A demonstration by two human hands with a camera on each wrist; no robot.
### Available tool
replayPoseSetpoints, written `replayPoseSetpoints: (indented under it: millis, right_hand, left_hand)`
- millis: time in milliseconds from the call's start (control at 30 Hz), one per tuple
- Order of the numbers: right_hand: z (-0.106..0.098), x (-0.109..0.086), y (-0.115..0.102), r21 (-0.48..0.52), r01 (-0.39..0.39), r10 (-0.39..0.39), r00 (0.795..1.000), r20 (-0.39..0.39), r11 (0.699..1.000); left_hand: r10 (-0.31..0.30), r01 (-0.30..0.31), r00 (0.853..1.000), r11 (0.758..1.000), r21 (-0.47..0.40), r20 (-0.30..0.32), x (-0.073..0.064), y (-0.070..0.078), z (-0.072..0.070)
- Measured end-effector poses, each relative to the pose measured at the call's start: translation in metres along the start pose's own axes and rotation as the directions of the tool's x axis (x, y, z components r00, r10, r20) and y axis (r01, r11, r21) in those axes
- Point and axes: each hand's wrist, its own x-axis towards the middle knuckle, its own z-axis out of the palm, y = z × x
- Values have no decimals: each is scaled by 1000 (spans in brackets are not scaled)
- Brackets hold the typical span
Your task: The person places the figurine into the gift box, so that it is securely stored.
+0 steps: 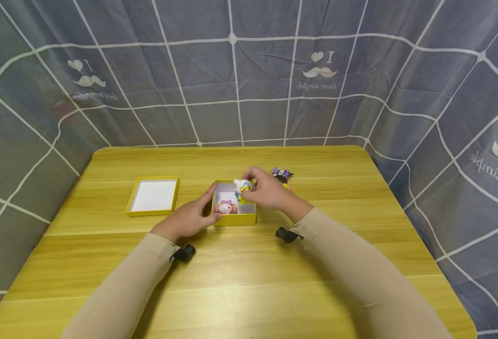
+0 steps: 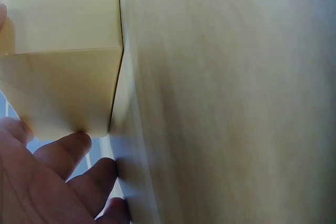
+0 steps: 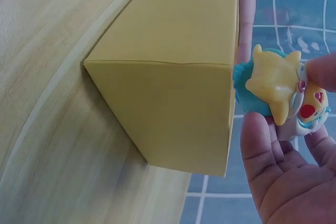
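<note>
My right grip (image 1: 268, 188) is closed, pinching a small white-and-yellow figure (image 1: 241, 190) between thumb and fingers. I have it above the rim of the open yellow box (image 1: 235, 220), just left of my right knuckles (from the right wrist I see the yellow star on it, with turquoise behind). My left grip (image 1: 189, 217) is not closed round anything: its fingers lie extended along the box's left wall, and its thumb touches the front wall near the corner. Just right of that thumb, inside the box, lies a pink figure (image 1: 226, 207) with a white face and a bow. Left of my left grip and apart from it, a shallow yellow-edged lid (image 1: 153, 195) rests with its white inside up on the table (image 1: 240, 282). Just beyond my right grip is a black-and-purple figure (image 1: 282, 174), and nearer, partly hidden by my hand, something yellow-orange (image 1: 287, 187) that I cannot make out. Past both grips hangs a grey cloth (image 1: 266, 70) with white grid lines.
</note>
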Motion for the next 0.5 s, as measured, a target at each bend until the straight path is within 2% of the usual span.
replayPoseSetpoints:
  millis: [167,500]
  right_hand:
    - [0,1,2,-53,7,-6,1000,17,999]
    - [1,2,3,-80,5,-1,999,51,997]
  left_hand:
    - [-4,4,1000,1000,-1,0,1,0,0]
    - [-15,15,1000,1000,5,-2,0,0,0]
